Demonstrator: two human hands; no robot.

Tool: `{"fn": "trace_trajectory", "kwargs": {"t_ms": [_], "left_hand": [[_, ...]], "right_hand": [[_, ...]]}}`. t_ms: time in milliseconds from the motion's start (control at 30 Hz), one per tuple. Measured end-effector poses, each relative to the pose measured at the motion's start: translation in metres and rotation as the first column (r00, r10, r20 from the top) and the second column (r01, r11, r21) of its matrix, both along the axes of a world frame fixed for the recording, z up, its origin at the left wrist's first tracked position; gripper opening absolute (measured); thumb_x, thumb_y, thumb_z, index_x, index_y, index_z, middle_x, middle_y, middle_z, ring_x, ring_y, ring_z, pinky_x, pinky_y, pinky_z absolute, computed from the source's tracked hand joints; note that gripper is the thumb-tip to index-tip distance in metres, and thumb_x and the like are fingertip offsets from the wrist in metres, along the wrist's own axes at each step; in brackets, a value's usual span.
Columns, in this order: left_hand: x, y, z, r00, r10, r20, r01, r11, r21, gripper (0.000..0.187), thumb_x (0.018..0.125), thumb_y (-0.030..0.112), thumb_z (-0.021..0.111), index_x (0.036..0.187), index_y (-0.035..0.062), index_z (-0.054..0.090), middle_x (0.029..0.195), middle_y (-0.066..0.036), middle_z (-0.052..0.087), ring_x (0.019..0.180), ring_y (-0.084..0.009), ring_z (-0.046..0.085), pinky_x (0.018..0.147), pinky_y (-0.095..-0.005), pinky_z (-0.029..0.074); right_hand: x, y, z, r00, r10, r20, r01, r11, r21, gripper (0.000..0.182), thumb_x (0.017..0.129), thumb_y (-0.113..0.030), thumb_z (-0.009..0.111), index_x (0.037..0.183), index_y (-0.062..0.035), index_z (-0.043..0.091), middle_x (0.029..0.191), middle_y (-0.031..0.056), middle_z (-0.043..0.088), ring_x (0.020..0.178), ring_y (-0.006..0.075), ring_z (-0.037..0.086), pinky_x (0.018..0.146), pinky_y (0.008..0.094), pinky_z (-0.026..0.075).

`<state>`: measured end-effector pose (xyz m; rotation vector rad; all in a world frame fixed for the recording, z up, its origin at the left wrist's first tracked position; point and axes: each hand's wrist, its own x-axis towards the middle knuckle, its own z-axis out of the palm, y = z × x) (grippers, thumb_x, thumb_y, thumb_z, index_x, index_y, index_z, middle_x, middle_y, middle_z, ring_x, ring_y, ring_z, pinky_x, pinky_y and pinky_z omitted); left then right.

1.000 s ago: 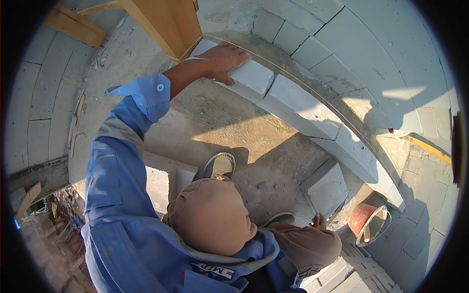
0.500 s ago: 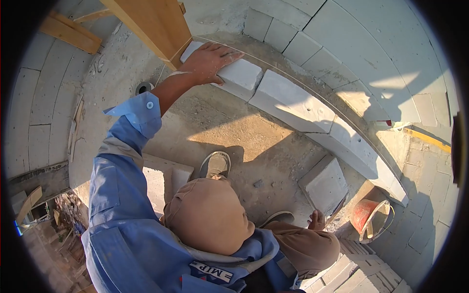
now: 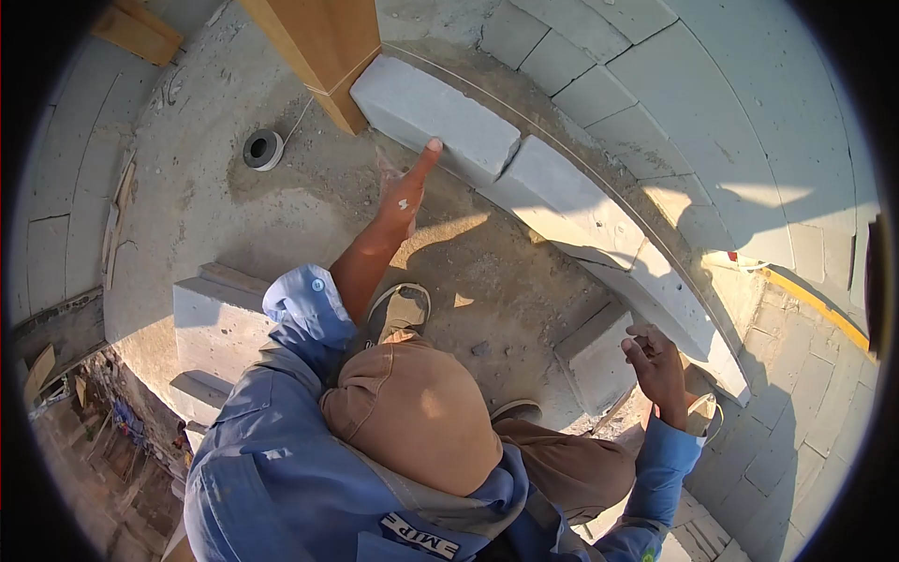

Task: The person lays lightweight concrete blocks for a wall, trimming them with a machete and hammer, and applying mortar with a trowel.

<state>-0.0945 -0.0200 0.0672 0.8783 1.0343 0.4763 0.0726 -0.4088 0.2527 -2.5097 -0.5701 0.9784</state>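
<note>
Concrete block (image 3: 435,112) is seated at the end of the row, beside the wooden post (image 3: 328,47); its top has just been uncovered by the left hand (image 3: 398,201), now lowered to the near face, one digit spread from the rest. Contact there cannot be confirmed. The block, seemingly, is no longer pressed down and is borne from below. The right hand (image 3: 658,370) has been raised near the loose block (image 3: 599,361), fingers bent; whether anything is gripped cannot be told.

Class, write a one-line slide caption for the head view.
Left hand beside a row of pale blocks by a wooden post; right hand raised, loosely curled; a spool on the floor.
</note>
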Motion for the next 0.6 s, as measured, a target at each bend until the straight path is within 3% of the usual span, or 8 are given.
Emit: {"fn": "trace_trajectory", "kwargs": {"t_ms": [133, 267, 367, 433, 467, 533, 600], "left_hand": [[0.011, -0.004, -0.023, 0.988, -0.062, 0.143, 0.085, 0.983, -0.163, 0.141, 0.076, 0.073, 0.075, 0.158, 0.0065, -0.019, 0.166, -0.024, -0.001, 0.154, -0.0426, 0.005, 0.117, -0.0669, 0.022], [0.014, -0.006, -0.039, 0.922, -0.153, 0.356, 0.253, 0.933, -0.256, 0.138, 0.076, 0.076, 0.071, 0.159, 0.0086, -0.016, 0.166, -0.023, 0.004, 0.154, -0.0418, 0.008, 0.117, -0.0668, 0.023], [0.019, -0.002, -0.037, 0.878, -0.185, 0.442, 0.315, 0.917, -0.243, 0.135, 0.077, 0.077, 0.07, 0.159, 0.0087, -0.012, 0.165, -0.024, 0.007, 0.152, -0.0426, 0.014, 0.117, -0.0671, 0.024], [0.018, -0.002, -0.033, 0.87, -0.186, 0.458, 0.317, 0.92, -0.229, 0.133, 0.077, 0.076, 0.07, 0.16, 0.0082, -0.009, 0.164, -0.024, 0.009, 0.151, -0.0436, 0.018, 0.116, -0.0671, 0.025], [0.02, -0.003, -0.031, 0.887, -0.144, 0.438, 0.282, 0.921, -0.268, 0.141, 0.073, 0.076, 0.075, 0.159, 0.0092, -0.014, 0.166, -0.022, 0.007, 0.153, -0.0394, 0.013, 0.118, -0.0648, 0.024], [0.019, -0.003, -0.029, 0.903, -0.107, 0.416, 0.253, 0.916, -0.313, 0.148, 0.068, 0.075, 0.08, 0.158, 0.0102, -0.019, 0.167, -0.019, 0.005, 0.154, -0.0353, 0.008, 0.119, -0.0626, 0.024], [0.019, -0.002, -0.028, 0.893, -0.159, 0.422, 0.288, 0.921, -0.264, 0.142, 0.077, 0.074, 0.072, 0.154, 0.0117, -0.029, 0.164, -0.023, 0.013, 0.15, -0.0406, 0.023, 0.116, -0.0652, 0.028]], "right_hand": [[0.008, 0.126, 0.019, 0.898, 0.273, 0.346, -0.364, 0.901, 0.235, 0.029, 0.091, -0.02, 0.073, 0.113, -0.0021, 0.068, 0.088, 0.0137, 0.07, 0.079, 0.0225, 0.068, 0.074, 0.0349, 0.054], [0.005, 0.22, 0.0, 0.679, 0.402, 0.614, -0.61, 0.775, 0.166, 0.038, 0.086, -0.023, 0.076, 0.119, -0.0066, 0.066, 0.099, 0.0124, 0.069, 0.091, 0.033, 0.069, 0.078, 0.0406, 0.055], [-0.004, 0.268, -0.017, 0.607, 0.454, 0.652, -0.689, 0.71, 0.147, 0.048, 0.085, -0.031, 0.077, 0.124, -0.0064, 0.063, 0.113, 0.0125, 0.067, 0.1, 0.0353, 0.067, 0.081, 0.0435, 0.056], [-0.009, 0.288, -0.028, 0.423, 0.492, 0.761, -0.778, 0.628, 0.026, 0.062, 0.083, -0.041, 0.078, 0.13, -0.004, 0.059, 0.127, 0.0137, 0.062, 0.107, 0.0355, 0.066, 0.084, 0.0453, 0.057], [-0.009, 0.295, -0.035, 0.419, 0.498, 0.759, -0.781, 0.624, 0.022, 0.062, 0.083, -0.041, 0.078, 0.13, -0.004, 0.059, 0.127, 0.0137, 0.062, 0.107, 0.0355, 0.066, 0.084, 0.0453, 0.057], [-0.012, 0.306, -0.043, 0.371, 0.589, 0.718, -0.715, 0.675, -0.184, 0.076, 0.08, -0.049, 0.078, 0.135, -0.0017, 0.056, 0.131, 0.0134, 0.059, 0.113, 0.0341, 0.064, 0.084, 0.0448, 0.058], [-0.018, 0.319, -0.041, 0.412, 0.627, 0.661, -0.678, 0.696, -0.237, 0.078, 0.079, -0.051, 0.078, 0.135, -0.0017, 0.055, 0.129, 0.0142, 0.059, 0.113, 0.0337, 0.064, 0.082, 0.0443, 0.058]]}}
